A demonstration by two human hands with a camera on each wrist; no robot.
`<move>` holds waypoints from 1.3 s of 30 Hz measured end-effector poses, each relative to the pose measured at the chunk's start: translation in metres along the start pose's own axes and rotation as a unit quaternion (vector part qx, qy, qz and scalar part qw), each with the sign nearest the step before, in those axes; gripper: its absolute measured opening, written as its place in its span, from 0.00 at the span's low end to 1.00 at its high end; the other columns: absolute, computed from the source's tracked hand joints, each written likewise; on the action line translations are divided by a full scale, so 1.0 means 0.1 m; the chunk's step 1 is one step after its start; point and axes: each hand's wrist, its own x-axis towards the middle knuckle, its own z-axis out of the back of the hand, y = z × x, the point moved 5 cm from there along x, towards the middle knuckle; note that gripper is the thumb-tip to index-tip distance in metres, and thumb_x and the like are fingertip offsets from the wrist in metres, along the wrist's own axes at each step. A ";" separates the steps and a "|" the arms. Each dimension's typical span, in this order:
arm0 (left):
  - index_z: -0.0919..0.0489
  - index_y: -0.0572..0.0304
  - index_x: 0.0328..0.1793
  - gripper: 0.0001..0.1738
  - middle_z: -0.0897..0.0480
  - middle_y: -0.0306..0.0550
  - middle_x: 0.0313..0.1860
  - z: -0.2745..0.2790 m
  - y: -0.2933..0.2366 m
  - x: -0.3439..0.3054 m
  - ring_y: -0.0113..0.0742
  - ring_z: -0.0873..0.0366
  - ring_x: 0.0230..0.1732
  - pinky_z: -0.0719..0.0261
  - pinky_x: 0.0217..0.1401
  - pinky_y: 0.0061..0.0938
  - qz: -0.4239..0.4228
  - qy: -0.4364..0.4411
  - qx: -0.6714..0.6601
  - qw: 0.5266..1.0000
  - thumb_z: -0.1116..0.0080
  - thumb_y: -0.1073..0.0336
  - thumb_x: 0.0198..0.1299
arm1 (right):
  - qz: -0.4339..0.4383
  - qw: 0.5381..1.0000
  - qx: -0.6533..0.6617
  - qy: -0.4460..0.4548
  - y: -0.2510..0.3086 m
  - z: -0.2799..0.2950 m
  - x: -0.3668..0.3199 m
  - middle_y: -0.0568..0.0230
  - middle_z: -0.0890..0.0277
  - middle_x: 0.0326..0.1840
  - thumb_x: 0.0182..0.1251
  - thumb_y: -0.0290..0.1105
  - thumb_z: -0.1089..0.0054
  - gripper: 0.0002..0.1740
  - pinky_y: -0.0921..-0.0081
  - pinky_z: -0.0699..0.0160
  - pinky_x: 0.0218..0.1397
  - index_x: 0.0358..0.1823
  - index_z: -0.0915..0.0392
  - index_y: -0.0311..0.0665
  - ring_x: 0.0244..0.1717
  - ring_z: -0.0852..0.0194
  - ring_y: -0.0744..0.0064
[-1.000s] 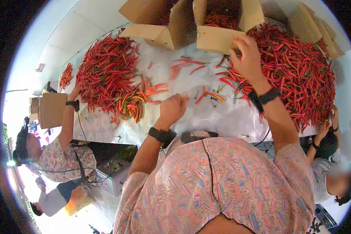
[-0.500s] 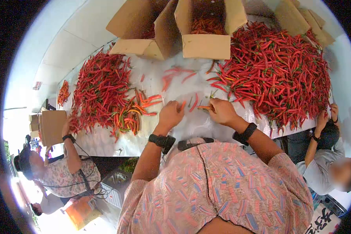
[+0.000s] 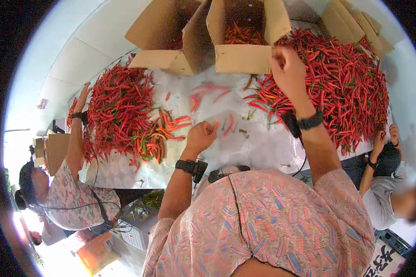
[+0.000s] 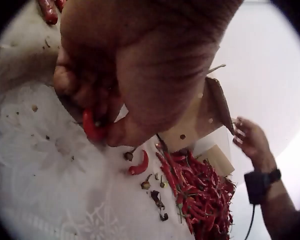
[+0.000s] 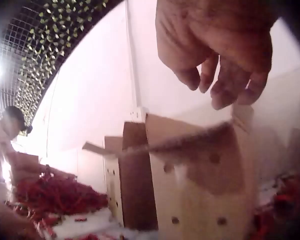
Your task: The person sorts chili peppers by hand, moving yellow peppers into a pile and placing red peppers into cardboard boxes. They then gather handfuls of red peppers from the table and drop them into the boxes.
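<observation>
My left hand (image 3: 200,138) is over the white tablecloth, its thumb and fingers pinching a red chili pepper (image 4: 93,129). Just beyond it in the head view lie another red chili (image 3: 229,124) and several loose stems (image 3: 243,132). My right hand (image 3: 290,71) is raised beside the front flap of an open cardboard box (image 3: 242,57), which has red chilies inside. In the right wrist view, its loosely bent fingers (image 5: 230,82) hang above the box with nothing between them.
A large heap of red chilies (image 3: 337,87) covers the table's right side. Another heap (image 3: 118,104) lies left, with orange and green ones (image 3: 152,143) at its near edge. A second open box (image 3: 159,60) stands at the back. One person (image 3: 64,194) works at left, another (image 3: 383,198) at right.
My right hand came from the box to an orange chili beside my left hand, then returned to the box flap. That chili is gone from the cloth. My left hand stays nearly in place.
</observation>
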 end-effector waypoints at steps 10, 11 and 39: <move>0.24 0.59 0.24 0.19 0.21 0.50 0.22 -0.01 -0.01 0.11 0.49 0.22 0.25 0.25 0.29 0.38 -0.042 0.007 0.048 0.998 0.45 0.49 0.51 | -0.023 0.929 -0.318 0.189 -0.49 -0.37 -1.09 0.56 0.41 0.59 0.43 0.40 0.36 0.34 0.49 0.40 0.52 0.55 0.34 0.41 0.59 0.46 0.52; 0.24 0.59 0.24 0.19 0.21 0.50 0.22 -0.01 -0.04 0.10 0.49 0.22 0.25 0.25 0.29 0.38 -0.045 0.010 0.050 0.998 0.45 0.49 0.51 | -0.028 0.929 -0.319 0.188 -0.44 -0.45 -1.11 0.56 0.41 0.59 0.43 0.40 0.36 0.34 0.49 0.40 0.52 0.55 0.34 0.41 0.59 0.46 0.52; 0.25 0.58 0.28 0.22 0.21 0.52 0.23 -0.07 0.14 0.09 0.51 0.22 0.27 0.25 0.32 0.40 0.015 0.002 -0.012 1.000 0.47 0.45 0.54 | -0.001 0.959 -0.129 0.252 -0.35 -0.98 -1.40 0.46 0.43 0.60 0.49 0.25 0.47 0.29 0.58 0.42 0.61 0.57 0.37 0.33 0.59 0.45 0.48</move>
